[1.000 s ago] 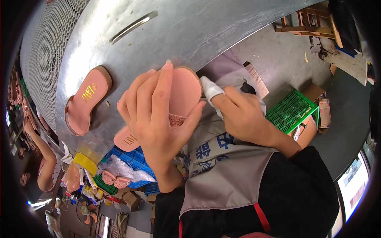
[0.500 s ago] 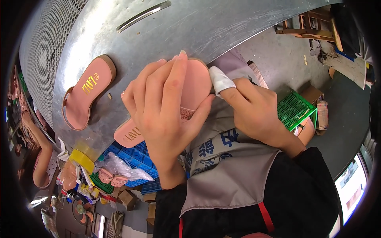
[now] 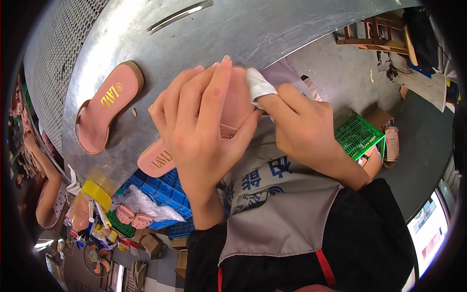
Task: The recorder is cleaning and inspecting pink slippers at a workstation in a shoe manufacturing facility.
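Note:
A pink sandal (image 3: 237,102) with a woven-looking strap lies at the table's near edge, its heel end pointing toward the lower left. My left hand (image 3: 197,126) presses over it, fingers across the top and thumb along the near side, covering its middle. White cloth (image 3: 259,88) wraps the index finger of my right hand (image 3: 304,129) and rests on the sandal's right rim. The other fingers of that hand are curled in, their tips hidden. To the left, a second pink sandal (image 3: 113,100) with gold lettering lies on the metal table (image 3: 204,44).
Near the table's far edge lies a curved metal strip (image 3: 180,16). Below left are blue crates (image 3: 168,194), a roll of yellow tape (image 3: 97,194) and a small pair of pink sandals (image 3: 134,217). A green crate (image 3: 357,136) stands at right. Another person's arm (image 3: 46,180) shows far left.
My right hand has moved left, bringing the cloth-wrapped finger from beside the sandal's edge onto its right rim. My left hand keeps its hold.

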The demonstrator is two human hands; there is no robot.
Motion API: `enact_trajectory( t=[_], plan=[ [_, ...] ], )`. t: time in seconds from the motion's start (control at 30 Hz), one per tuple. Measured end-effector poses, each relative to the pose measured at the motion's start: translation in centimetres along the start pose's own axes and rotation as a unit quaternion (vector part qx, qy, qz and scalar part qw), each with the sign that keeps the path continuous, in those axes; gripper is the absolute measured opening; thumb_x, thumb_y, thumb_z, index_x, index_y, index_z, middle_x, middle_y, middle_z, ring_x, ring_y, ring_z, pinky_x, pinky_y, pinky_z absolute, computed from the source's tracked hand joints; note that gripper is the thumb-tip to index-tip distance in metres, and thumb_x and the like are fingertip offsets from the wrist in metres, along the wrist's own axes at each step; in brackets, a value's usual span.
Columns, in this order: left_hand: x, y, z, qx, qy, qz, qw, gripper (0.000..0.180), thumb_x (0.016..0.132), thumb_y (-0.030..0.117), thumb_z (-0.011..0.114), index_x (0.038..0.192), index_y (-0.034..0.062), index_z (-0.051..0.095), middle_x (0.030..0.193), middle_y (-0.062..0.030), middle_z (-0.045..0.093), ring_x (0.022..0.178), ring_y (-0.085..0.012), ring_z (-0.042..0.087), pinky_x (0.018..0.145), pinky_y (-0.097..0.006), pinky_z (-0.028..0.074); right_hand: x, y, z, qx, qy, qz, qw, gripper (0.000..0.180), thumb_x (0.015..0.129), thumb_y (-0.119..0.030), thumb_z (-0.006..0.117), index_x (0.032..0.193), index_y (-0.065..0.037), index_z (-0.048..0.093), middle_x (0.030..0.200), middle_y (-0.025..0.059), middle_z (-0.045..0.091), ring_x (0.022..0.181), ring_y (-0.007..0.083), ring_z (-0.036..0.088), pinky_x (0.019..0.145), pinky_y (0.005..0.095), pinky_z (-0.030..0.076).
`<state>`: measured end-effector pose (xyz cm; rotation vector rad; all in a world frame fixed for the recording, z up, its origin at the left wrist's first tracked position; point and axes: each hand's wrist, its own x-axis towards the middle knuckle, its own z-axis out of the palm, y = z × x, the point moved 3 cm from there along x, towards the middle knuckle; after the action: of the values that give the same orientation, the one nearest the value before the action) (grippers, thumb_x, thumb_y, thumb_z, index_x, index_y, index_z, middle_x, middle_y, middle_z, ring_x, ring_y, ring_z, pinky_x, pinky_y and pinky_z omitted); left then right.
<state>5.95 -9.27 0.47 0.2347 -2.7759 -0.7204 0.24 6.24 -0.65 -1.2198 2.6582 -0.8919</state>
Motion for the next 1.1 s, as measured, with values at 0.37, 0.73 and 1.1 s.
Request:
enact_trajectory(
  t=[0.37,0.73,1.1],
  plan=[
    [-0.1,0.3,-0.2,-0.014,-0.001,0.011,1.000,0.064,0.060,0.016,0.082,0.122,0.0074,0.069,0.114,-0.0089,0.067,0.113,-0.0294,0.060,0.100,-0.040,0.040,-0.9,-0.2,-0.1,0.056,-0.016,0.036,0.998,0.042,0.071,0.003,0.063,0.111,-0.009,0.068,0.078,0.0028,0.052,0.058,0.0182,0.059,0.048,0.0308,0.046],
    [0.0,0.1,-0.1,-0.018,0.007,0.013,1.000,0.070,0.059,0.019,0.085,0.125,0.0077,0.067,0.114,-0.0090,0.067,0.112,-0.0289,0.060,0.099,-0.040,0.039,-2.0,0.0,-0.1,0.091,-0.035,0.074,0.993,0.042,0.074,0.006,0.060,0.113,-0.006,0.068,0.080,0.0048,0.055,0.059,0.0220,0.060,0.049,0.0323,0.047],
    [0.0,0.0,-0.2,-0.015,-0.008,0.006,1.000,0.071,0.060,0.025,0.088,0.125,0.0083,0.067,0.116,-0.0082,0.066,0.114,-0.0293,0.059,0.100,-0.041,0.038,-3.7,0.7,1.0,0.162,-0.056,0.060,0.983,0.042,0.075,0.003,0.061,0.116,-0.006,0.065,0.086,0.0063,0.058,0.063,0.0270,0.061,0.052,0.0367,0.049]
  ],
)
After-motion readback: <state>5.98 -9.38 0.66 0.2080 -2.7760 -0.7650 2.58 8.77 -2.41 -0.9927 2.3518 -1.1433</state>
